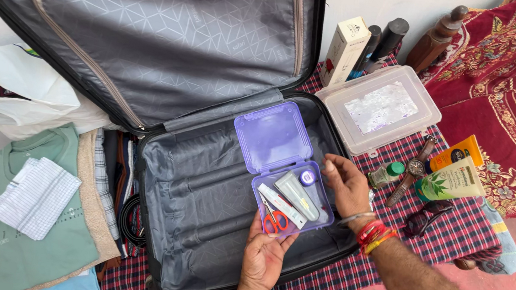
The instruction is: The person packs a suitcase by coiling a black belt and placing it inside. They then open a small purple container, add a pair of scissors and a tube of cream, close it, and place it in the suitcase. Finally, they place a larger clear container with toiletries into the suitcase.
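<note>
A small purple plastic box (271,134) with its hinged lid raised rests on my left hand (265,256), held over the open grey-lined suitcase (196,196). Inside the box lie a grey tube, a white tube with a purple cap and small red-handled scissors (275,220). My right hand (345,186) rests at the box's right edge, fingers loosely curled and touching its rim, red and yellow threads and a bangle on the wrist.
A clear lidded container (380,107), a small green-capped bottle (386,174), a wristwatch (413,169), two lotion tubes (452,180) and sunglasses (425,219) lie on the checked cloth at right. Folded clothes (44,206) are stacked at left. A white carton (345,49) stands behind.
</note>
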